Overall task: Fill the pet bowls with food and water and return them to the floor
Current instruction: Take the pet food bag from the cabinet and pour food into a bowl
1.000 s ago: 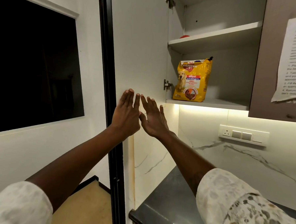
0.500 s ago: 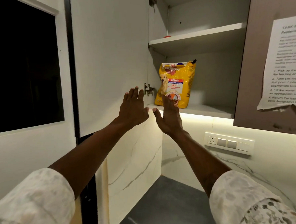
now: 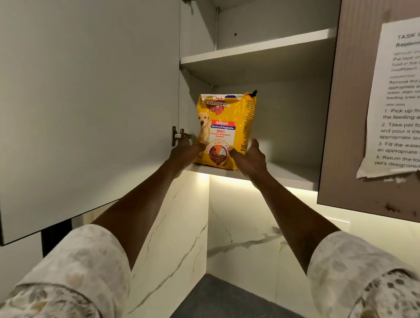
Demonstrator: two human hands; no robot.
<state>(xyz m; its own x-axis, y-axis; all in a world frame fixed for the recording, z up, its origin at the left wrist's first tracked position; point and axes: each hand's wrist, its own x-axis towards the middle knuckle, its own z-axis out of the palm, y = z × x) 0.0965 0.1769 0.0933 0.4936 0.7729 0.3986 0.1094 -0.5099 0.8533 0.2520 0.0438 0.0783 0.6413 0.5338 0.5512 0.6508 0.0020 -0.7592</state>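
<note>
Reaching up with both arms, the person brackets the bag [image 3: 226,120] low down. The left hand [image 3: 183,153] lies at its lower left corner and the right hand [image 3: 249,159] at its lower right, with the thumb pointing up along the side edge. Both hands are spread, with rather straight fingers that touch the lower front of the bag. No finger is curled round it, and I cannot tell if they already press.

I think the low, two-sided hold makes sense: such a bag is soft and its weight sits at the bottom, so one hand at the top would let it sag. Its top looks crumpled and perhaps opened, which is a reason to keep it upright when it comes out.

The bag stands upright on the lower shelf [image 3: 288,178], close to the front edge and near the left wall, just beside the hinge [image 3: 177,135]. The door [image 3: 85,103] is swung wide to the left, which gives both arms free way. A printed sheet [image 3: 406,108] hangs on the closed door at the right. A dark counter [image 3: 232,308] lies below, probably the place for pouring. No bowls are in view, so the filling seems not yet begun.
</note>
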